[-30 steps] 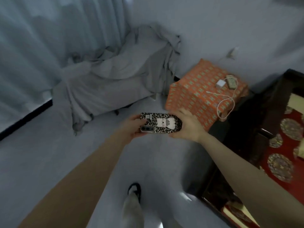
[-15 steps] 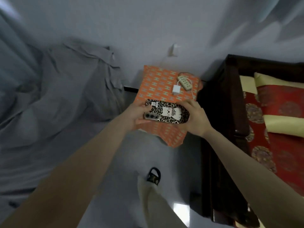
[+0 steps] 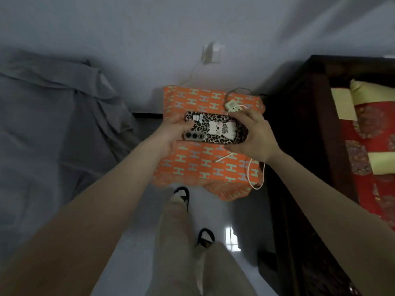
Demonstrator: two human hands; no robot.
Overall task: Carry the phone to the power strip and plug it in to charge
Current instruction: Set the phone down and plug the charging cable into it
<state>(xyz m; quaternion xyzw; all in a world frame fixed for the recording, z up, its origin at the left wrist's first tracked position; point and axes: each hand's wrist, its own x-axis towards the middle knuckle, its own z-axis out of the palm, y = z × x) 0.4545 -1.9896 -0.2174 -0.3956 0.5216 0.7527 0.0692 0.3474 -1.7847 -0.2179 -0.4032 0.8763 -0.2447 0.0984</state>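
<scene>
Phone (image 3: 215,130) in a leopard-print case with a white cartoon figure on the back, held level and lengthwise between both hands, camera lenses toward the left end; it sits in the air above the orange box with a pale H pattern (image 3: 205,167), back face upward.

Left hand (image 3: 171,131): fingers curled closed around the lens end of the phone, thumb lying across the back near the lenses; forearm bare.

Right hand (image 3: 254,135): fingers wrapped over the far edge of the other end, thumb under the near edge, grip closed on the case; forearm bare.

Cream-white plastic power strip (image 3: 234,105): lying on the far right part of the orange box top, just beyond the right hand's fingers, partly hidden by them; a thin dark cord runs off behind it.

White charging cable (image 3: 254,174): loose on the box top below the right wrist, looping over the right front edge; its free end lies on the box near the phone's lower edge.

White wall adapter (image 3: 213,53): on the pale wall above the box.

Dark wooden bed frame (image 3: 303,129): right of the box, with red and yellow bedding; grey crumpled cloth (image 3: 53,124) to the left.
</scene>
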